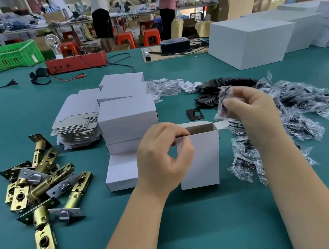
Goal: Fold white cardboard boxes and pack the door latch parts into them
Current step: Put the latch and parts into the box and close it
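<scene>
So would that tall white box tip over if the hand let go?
Probably quite easily. The white box stands upright on a narrow end, with its top open, so it looks thin and light. The left hand grips its rim, which probably steadies it. A small push near the top would likely topple it.

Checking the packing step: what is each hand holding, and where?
Left hand grips the open white box at its top left edge. Right hand pinches a clear plastic packet by its side, above the box.
</scene>
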The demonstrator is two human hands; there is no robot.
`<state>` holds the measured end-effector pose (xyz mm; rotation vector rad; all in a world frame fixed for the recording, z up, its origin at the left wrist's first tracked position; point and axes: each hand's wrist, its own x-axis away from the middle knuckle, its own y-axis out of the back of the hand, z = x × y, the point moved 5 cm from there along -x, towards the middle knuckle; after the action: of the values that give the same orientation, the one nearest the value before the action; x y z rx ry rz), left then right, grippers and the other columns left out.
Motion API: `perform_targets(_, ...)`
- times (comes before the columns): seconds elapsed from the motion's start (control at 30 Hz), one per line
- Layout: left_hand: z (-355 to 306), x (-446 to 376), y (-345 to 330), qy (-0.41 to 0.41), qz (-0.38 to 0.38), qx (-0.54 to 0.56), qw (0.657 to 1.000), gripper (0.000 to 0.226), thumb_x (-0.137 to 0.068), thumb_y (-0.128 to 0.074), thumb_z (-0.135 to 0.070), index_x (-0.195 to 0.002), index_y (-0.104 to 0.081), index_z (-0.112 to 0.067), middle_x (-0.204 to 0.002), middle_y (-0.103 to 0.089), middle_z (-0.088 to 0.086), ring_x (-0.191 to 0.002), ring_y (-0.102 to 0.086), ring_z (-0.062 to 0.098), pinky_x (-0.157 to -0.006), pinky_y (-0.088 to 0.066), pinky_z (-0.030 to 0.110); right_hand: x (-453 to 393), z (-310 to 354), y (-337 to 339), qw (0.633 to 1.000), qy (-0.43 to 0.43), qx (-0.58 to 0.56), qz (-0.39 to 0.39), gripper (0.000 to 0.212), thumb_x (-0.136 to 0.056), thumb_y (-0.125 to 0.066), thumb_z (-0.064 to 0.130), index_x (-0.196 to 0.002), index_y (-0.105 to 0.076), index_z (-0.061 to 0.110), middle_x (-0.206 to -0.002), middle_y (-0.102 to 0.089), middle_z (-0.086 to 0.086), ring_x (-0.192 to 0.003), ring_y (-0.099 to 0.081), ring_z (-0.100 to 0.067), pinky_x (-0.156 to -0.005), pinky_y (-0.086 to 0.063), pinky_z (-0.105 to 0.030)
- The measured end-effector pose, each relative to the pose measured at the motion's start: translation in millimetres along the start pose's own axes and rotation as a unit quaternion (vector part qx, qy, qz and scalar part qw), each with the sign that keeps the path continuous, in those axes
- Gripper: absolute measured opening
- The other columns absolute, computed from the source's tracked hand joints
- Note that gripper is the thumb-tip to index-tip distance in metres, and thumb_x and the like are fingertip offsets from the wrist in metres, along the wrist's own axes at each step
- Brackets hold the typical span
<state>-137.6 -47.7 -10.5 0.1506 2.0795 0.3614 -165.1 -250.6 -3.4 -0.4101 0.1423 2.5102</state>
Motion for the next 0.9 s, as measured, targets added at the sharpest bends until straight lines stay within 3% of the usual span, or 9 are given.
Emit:
perform_targets(0.1,0,0,-1,-0.009,0.000,-0.002,1.000,0.021,-0.081,-0.052,-0.010,-0.070,-0.068,0.000,-0.072,-0.064,0.006,-0.067,-0.058,0.023,-0.061,-0.049,0.036,7,15,-13,0.991,0.065,-0.093,0.065,0.028,-0.076,-0.063,0.004,-0.081,-0.073,0.030,-0.078,-0.071,0.005,-0.072,-0.066,-0.012,-0.071,-0.054,-0.023)
perform_targets(0.23,1,-1,-2,-0.009,-0.002,-0.018,1.000,0.022,-0.081,-0.053,-0.010,-0.069,-0.067,0.000,-0.071,-0.063,0.006,-0.066,-0.057,0.022,-0.061,-0.049,0.033,17,17,-30,0.981,0.096,-0.004,0.170,0.043,-0.085,-0.063,0.003,-0.102,-0.070,0.042,-0.077,-0.064,0.016,-0.069,-0.058,-0.001,-0.065,-0.049,-0.015)
perform_targets(0.4,0,-1,-2,0.009,0.013,-0.029,0.999,0.024,-0.081,-0.053,-0.014,-0.070,-0.069,0.000,-0.073,-0.064,0.006,-0.070,-0.057,0.022,-0.065,-0.048,0.029,19,17,-26,0.984,0.062,-0.017,0.168,0.030,-0.075,-0.059,0.005,-0.089,-0.074,0.027,-0.080,-0.068,0.007,-0.073,-0.057,-0.012,-0.065,-0.049,-0.019)
perform_targets(0.5,-2,-3,-2,0.037,0.063,-0.035,0.997,0.027,-0.081,-0.052,-0.024,-0.073,-0.069,-0.005,-0.076,-0.062,0.002,-0.076,-0.054,0.021,-0.068,-0.043,0.025,20,15,-28,0.981,0.058,0.063,0.173,0.029,-0.073,-0.057,0.011,-0.087,-0.074,0.030,-0.074,-0.064,0.010,-0.069,-0.055,-0.005,-0.070,-0.046,-0.020)
perform_targets(0.63,-4,-7,2,0.030,0.093,-0.057,0.994,0.028,-0.080,-0.054,-0.031,-0.066,-0.065,-0.009,-0.069,-0.054,-0.002,-0.070,-0.048,0.021,-0.062,-0.041,0.032,22,12,-37,0.974,0.041,0.115,0.191,0.025,-0.072,-0.054,0.015,-0.081,-0.073,0.030,-0.093,-0.065,-0.002,-0.085,-0.060,-0.012,-0.078,-0.049,-0.031)
perform_targets(0.73,-10,-5,1,0.007,0.099,-0.066,0.993,0.031,-0.079,-0.059,-0.032,-0.064,-0.066,-0.005,-0.069,-0.054,0.003,-0.069,-0.049,0.024,-0.059,-0.041,0.035,26,17,-38,0.962,0.065,0.103,0.246,0.023,-0.071,-0.054,0.013,-0.081,-0.075,0.014,-0.094,-0.059,0.000,-0.087,-0.057,-0.004,-0.073,-0.046,-0.019)
perform_targets(0.8,-10,-4,-1,0.008,0.121,-0.079,0.989,0.035,-0.079,-0.061,-0.036,-0.067,-0.068,-0.004,-0.073,-0.055,0.004,-0.072,-0.050,0.024,-0.060,-0.044,0.036,27,19,-38,0.959,0.078,0.089,0.258,0.021,-0.076,-0.056,0.019,-0.082,-0.074,0.012,-0.094,-0.061,-0.002,-0.086,-0.058,-0.004,-0.072,-0.045,-0.014)
perform_targets(0.9,-4,-4,0,0.031,0.130,-0.065,0.989,0.030,-0.080,-0.069,-0.034,-0.073,-0.073,-0.005,-0.077,-0.058,0.002,-0.076,-0.053,0.023,-0.065,-0.044,0.036,25,18,-33,0.962,0.094,0.109,0.232,0.014,-0.082,-0.062,0.013,-0.083,-0.074,0.021,-0.093,-0.065,-0.002,-0.092,-0.061,-0.013,-0.075,-0.052,-0.028)
